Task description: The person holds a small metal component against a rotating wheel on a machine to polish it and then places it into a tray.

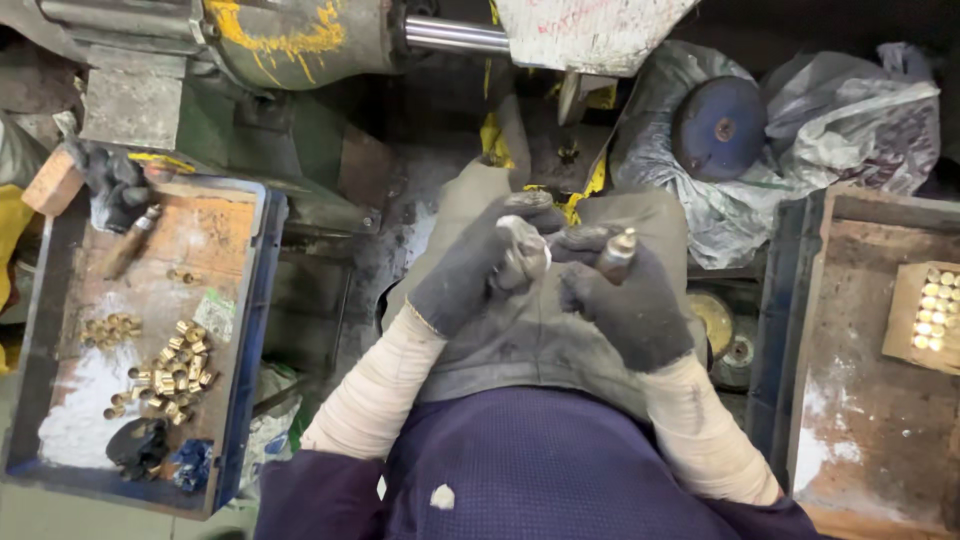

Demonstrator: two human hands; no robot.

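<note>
Your left hand (470, 270), in a dark grey glove, is closed around a small shiny metal piece (522, 252), right above the grey cloth (530, 330) on your lap. Your right hand (625, 300), gloved too, pinches a short metal tool with a round silver tip (617, 250), just beside that piece; it may be touching it, but the view is too blurry to tell. Left of the cloth sits a blue plastic tray (250, 330) with many little brass rings (175, 375). Right of the cloth, a small cardboard box (905, 315) holds shiny round brass parts (932, 308).
</note>
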